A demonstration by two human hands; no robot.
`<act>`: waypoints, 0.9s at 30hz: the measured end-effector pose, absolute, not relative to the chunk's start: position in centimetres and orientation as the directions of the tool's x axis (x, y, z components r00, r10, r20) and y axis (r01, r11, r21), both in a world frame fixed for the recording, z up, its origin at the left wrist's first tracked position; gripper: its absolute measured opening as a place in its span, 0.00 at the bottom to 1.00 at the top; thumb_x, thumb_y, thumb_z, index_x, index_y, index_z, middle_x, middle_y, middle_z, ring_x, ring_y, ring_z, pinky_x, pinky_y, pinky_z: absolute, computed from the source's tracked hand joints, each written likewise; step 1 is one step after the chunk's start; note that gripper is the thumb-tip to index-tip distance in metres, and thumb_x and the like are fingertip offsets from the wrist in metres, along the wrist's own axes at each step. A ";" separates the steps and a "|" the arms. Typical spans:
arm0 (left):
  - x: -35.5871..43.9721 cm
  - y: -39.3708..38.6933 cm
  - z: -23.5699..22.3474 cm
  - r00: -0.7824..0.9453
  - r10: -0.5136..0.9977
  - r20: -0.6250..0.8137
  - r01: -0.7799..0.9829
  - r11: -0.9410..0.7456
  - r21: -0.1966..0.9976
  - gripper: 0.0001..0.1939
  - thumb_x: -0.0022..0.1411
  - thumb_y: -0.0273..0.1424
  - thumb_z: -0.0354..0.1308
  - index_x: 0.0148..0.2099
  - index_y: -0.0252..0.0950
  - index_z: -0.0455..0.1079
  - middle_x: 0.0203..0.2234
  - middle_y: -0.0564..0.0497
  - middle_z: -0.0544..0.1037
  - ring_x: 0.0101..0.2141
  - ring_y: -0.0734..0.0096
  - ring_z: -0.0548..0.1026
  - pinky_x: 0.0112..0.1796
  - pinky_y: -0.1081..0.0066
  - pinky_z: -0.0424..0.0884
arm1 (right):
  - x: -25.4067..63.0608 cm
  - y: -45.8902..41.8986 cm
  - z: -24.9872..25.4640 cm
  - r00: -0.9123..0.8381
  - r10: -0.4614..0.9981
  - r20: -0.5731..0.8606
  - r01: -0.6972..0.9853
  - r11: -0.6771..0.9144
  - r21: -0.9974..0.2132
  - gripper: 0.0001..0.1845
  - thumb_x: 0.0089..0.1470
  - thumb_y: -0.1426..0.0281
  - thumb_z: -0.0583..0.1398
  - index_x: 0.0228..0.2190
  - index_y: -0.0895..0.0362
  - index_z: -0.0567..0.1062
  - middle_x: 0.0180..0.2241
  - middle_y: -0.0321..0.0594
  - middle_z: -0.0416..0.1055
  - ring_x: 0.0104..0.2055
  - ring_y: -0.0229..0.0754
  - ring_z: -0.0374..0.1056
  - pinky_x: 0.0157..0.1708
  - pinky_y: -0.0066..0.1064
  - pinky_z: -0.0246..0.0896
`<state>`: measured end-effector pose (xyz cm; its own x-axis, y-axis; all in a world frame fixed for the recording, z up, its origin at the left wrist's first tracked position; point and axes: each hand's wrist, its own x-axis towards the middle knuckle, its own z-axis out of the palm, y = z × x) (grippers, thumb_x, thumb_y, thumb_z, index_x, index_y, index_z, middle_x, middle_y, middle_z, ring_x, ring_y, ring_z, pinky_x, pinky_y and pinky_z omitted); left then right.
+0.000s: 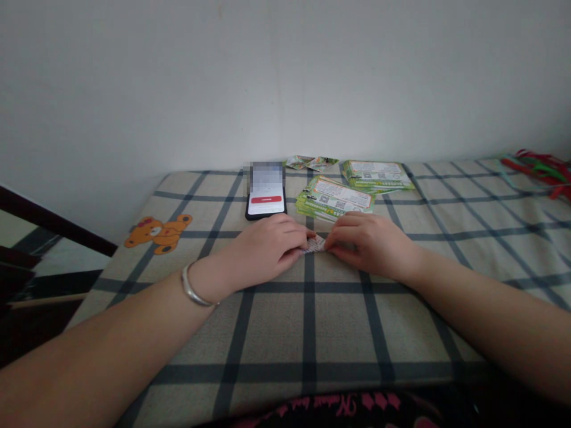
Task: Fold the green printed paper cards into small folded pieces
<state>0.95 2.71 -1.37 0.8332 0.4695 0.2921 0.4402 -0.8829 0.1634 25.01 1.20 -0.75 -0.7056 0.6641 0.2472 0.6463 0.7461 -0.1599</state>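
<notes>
My left hand [267,246] and my right hand [372,244] lie side by side on the checked cloth [312,321], fingertips almost meeting. Between them they pinch a small folded piece of printed paper [316,244], pressed flat against the cloth; most of it is hidden under the fingers. A silver bangle [194,288] circles my left wrist. Just beyond the hands lies a stack of green printed leaflets [334,199], and a second stack [378,175] sits behind it.
A black phone [266,193] with a lit screen lies past my left hand. Two small folded paper pieces [311,162] rest by the wall. Red and green strips [539,169] lie at the far right. An orange bear print [158,232] marks the cloth near its left edge.
</notes>
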 end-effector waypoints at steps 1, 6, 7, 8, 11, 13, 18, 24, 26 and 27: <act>1.0 2.7 -1.4 0.832 0.471 0.292 0.438 -0.882 0.175 0.07 0.64 0.26 0.53 0.39 0.36 0.73 0.45 0.49 0.78 0.47 0.64 0.72 0.50 0.60 0.69 | 25.0 1.2 -0.8 -0.693 0.678 0.245 0.658 0.733 -0.170 0.07 0.58 0.70 0.58 0.35 0.53 0.77 0.34 0.39 0.73 0.39 0.42 0.68 0.38 0.32 0.59; 1.1 2.6 -1.4 0.808 0.505 0.304 0.459 -0.862 0.213 0.06 0.63 0.26 0.53 0.38 0.36 0.72 0.45 0.47 0.77 0.47 0.62 0.72 0.49 0.59 0.69 | 25.1 1.4 -1.1 -0.662 0.705 0.254 0.680 0.707 -0.194 0.09 0.59 0.69 0.58 0.39 0.53 0.78 0.36 0.40 0.74 0.41 0.43 0.68 0.41 0.34 0.60; 1.1 2.5 -1.4 0.804 0.511 0.305 0.460 -0.858 0.226 0.05 0.62 0.26 0.54 0.38 0.36 0.71 0.45 0.47 0.77 0.47 0.62 0.72 0.49 0.59 0.69 | 25.1 1.4 -1.1 -0.661 0.705 0.257 0.679 0.708 -0.194 0.09 0.59 0.69 0.58 0.40 0.52 0.78 0.36 0.40 0.75 0.41 0.43 0.68 0.41 0.34 0.60; 1.2 2.5 -1.4 0.800 0.514 0.308 0.457 -0.856 0.243 0.04 0.61 0.26 0.55 0.39 0.36 0.71 0.44 0.47 0.77 0.47 0.62 0.72 0.49 0.59 0.68 | 25.1 1.4 -1.1 -0.659 0.707 0.257 0.681 0.706 -0.195 0.10 0.59 0.69 0.58 0.40 0.52 0.78 0.36 0.40 0.75 0.41 0.43 0.68 0.41 0.34 0.60; 1.2 2.6 -1.5 0.780 0.535 0.325 0.448 -0.840 0.307 0.07 0.59 0.27 0.59 0.42 0.36 0.71 0.44 0.48 0.77 0.47 0.64 0.72 0.49 0.61 0.68 | 25.0 1.3 -1.2 -0.645 0.722 0.250 0.700 0.690 -0.184 0.11 0.58 0.69 0.58 0.41 0.50 0.79 0.36 0.39 0.75 0.40 0.43 0.69 0.40 0.34 0.60; 1.2 2.7 -1.7 0.765 0.559 0.320 0.455 -0.821 0.345 0.11 0.58 0.27 0.61 0.45 0.36 0.70 0.44 0.49 0.77 0.47 0.64 0.72 0.50 0.61 0.68 | 24.9 1.0 -1.2 -0.630 0.737 0.245 0.724 0.672 -0.156 0.12 0.58 0.69 0.57 0.41 0.49 0.79 0.35 0.39 0.75 0.40 0.43 0.69 0.39 0.34 0.60; 1.3 2.9 -2.0 0.747 0.586 0.315 0.463 -0.798 0.385 0.15 0.58 0.29 0.62 0.49 0.36 0.70 0.45 0.47 0.76 0.49 0.63 0.71 0.52 0.59 0.67 | 24.4 0.5 -1.1 -0.589 0.768 0.253 0.771 0.627 -0.109 0.13 0.58 0.70 0.57 0.41 0.49 0.80 0.35 0.40 0.75 0.38 0.44 0.69 0.35 0.33 0.59; 1.4 2.8 -2.0 0.765 0.546 0.341 0.451 -0.833 0.322 0.13 0.59 0.27 0.60 0.47 0.35 0.70 0.44 0.48 0.76 0.48 0.64 0.71 0.51 0.61 0.66 | 24.5 1.0 -1.4 -0.560 0.794 0.236 0.775 0.603 -0.189 0.11 0.58 0.69 0.58 0.39 0.48 0.80 0.31 0.40 0.72 0.36 0.42 0.67 0.33 0.31 0.58; 1.4 2.8 -2.0 0.781 0.530 0.330 0.452 -0.845 0.285 0.11 0.61 0.29 0.58 0.47 0.36 0.71 0.44 0.48 0.76 0.48 0.63 0.70 0.52 0.61 0.66 | 24.7 1.5 -1.6 -0.574 0.784 0.238 0.741 0.620 -0.255 0.10 0.58 0.69 0.59 0.38 0.49 0.81 0.30 0.40 0.71 0.35 0.40 0.67 0.35 0.31 0.59; 1.4 2.8 -2.0 0.786 0.526 0.324 0.458 -0.848 0.265 0.11 0.62 0.30 0.58 0.47 0.36 0.71 0.44 0.49 0.76 0.48 0.63 0.70 0.52 0.60 0.66 | 24.8 1.7 -1.8 -0.587 0.775 0.236 0.724 0.632 -0.274 0.11 0.58 0.69 0.59 0.39 0.49 0.81 0.31 0.40 0.71 0.36 0.41 0.67 0.36 0.31 0.59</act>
